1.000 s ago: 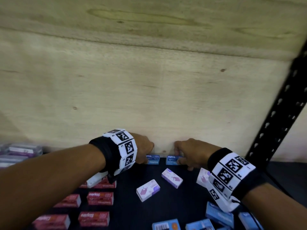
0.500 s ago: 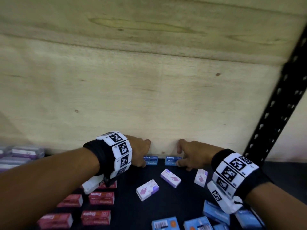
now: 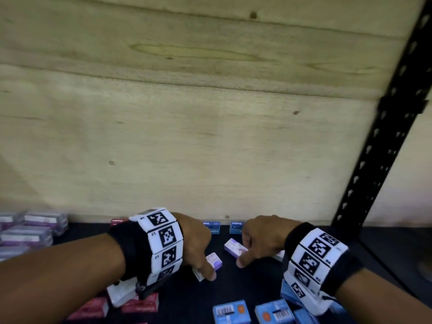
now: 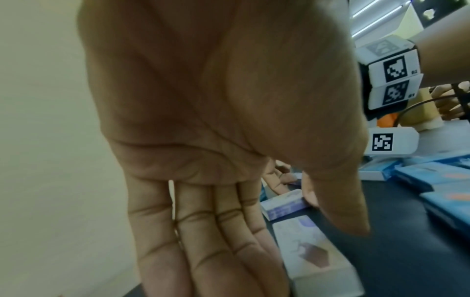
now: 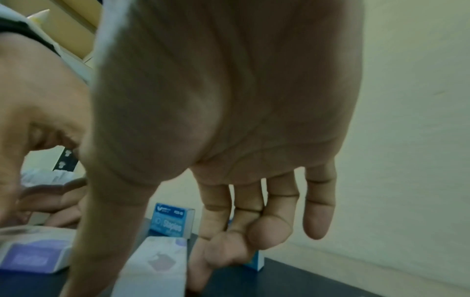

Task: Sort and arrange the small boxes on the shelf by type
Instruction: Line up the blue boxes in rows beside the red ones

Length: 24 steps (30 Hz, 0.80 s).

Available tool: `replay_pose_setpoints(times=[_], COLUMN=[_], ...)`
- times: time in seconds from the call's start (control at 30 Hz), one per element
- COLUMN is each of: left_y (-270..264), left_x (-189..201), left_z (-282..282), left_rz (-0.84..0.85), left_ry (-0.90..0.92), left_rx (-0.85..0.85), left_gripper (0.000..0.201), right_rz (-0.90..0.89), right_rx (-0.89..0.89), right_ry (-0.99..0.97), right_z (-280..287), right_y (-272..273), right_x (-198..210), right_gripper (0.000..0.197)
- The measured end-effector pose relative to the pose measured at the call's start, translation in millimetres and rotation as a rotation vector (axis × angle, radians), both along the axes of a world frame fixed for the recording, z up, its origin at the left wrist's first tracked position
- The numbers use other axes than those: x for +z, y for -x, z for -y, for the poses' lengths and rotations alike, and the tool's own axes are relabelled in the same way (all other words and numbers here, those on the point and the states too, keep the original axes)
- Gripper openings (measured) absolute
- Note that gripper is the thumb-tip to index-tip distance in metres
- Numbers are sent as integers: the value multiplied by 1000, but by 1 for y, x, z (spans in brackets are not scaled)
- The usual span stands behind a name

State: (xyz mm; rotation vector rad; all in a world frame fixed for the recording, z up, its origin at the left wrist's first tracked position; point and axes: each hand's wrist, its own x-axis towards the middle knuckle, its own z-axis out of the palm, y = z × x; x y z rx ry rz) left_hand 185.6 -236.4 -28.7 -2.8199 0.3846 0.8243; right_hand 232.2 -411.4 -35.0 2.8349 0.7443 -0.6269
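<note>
Pale, grainy wooden back panel (image 3: 187,136); matt black shelf (image 3: 245,288); perforated black metal upright (image 3: 383,146).

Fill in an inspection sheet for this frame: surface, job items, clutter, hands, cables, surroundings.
Surface: black shelf, wooden back panel.
Job items: two blue boxes upright against the panel; purple boxes loose mid-shelf; red boxes front left; blue boxes flat front right; wrapped purple packs far left.
Clutter: nothing seen.
Hands: left hand reaches over a purple box, fingers straight; right hand reaches over another, thumb beside it; neither grip is closed.
Cables: thin black cable on the right.
Surroundings: black perforated upright at right.
</note>
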Motion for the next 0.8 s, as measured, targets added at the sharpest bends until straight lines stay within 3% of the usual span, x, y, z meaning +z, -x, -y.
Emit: replay_pose_setpoints(times=[0.2,0.4,0.57,0.8], left_y=[0,-3,-22,-66], left_x=[-4,14,24,20], left_z=[5,28,61,108], left_rz=[60,125,252,379], left_ry=[-42,-16,52,115], left_rx=[-58,-141,-173,-185], left_gripper=[53,48,47,43], right_rz=[48,164,191,144], right_rx=[1,-235,-416,-501], right_ry=[-98,-3,63,-25], right_z=[23,101,157,178], right_y=[-6,-27,-42,-50], right_x=[13,30,17,11], right_gripper=[45,42,43,40])
